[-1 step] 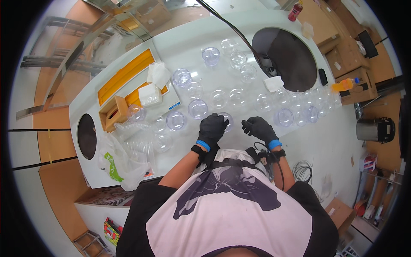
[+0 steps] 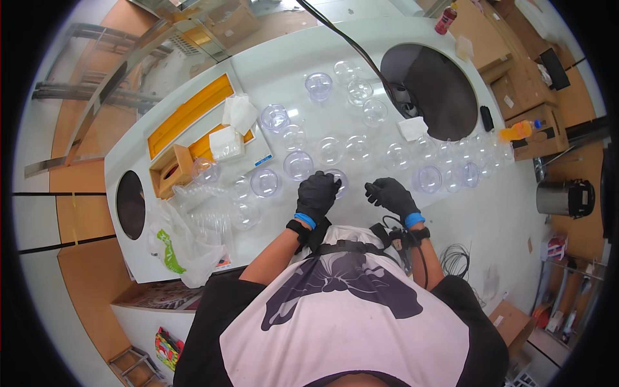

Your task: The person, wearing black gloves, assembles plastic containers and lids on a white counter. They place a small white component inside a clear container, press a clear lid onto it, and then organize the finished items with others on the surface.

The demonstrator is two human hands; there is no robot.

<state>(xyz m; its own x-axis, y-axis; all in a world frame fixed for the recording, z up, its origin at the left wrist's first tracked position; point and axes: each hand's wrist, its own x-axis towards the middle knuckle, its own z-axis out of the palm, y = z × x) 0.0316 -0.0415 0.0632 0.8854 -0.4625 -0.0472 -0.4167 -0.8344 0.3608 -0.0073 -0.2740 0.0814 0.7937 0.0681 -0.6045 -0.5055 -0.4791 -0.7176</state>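
In a black glove, my left hand (image 2: pixel 317 195) has its fingers closed at the left rim of a clear round plastic cup (image 2: pixel 339 183) on the table. My right hand (image 2: pixel 391 196), also gloved in black, hovers to the right of that cup with its fingers curled together. Whether something small sits in those fingers is hidden. Just beyond my left hand stands a clear cup with a bluish tint (image 2: pixel 298 166), and another clear cup (image 2: pixel 264 183) is to its left. More clear round pieces, one of them a dome (image 2: pixel 357 148), lie farther across the table.
Several clear pieces (image 2: pixel 431 178) cluster at the right. On the left are a plastic bag (image 2: pixel 187 251), a cardboard box (image 2: pixel 171 171), yellow trays (image 2: pixel 187 116) and white tissues (image 2: pixel 226 143). A black cable (image 2: pixel 348 40) runs to a dark round opening (image 2: pixel 438 90) in the table.
My left hand has shifted very slightly to the left beside the clear cup. Everything else looks the same.
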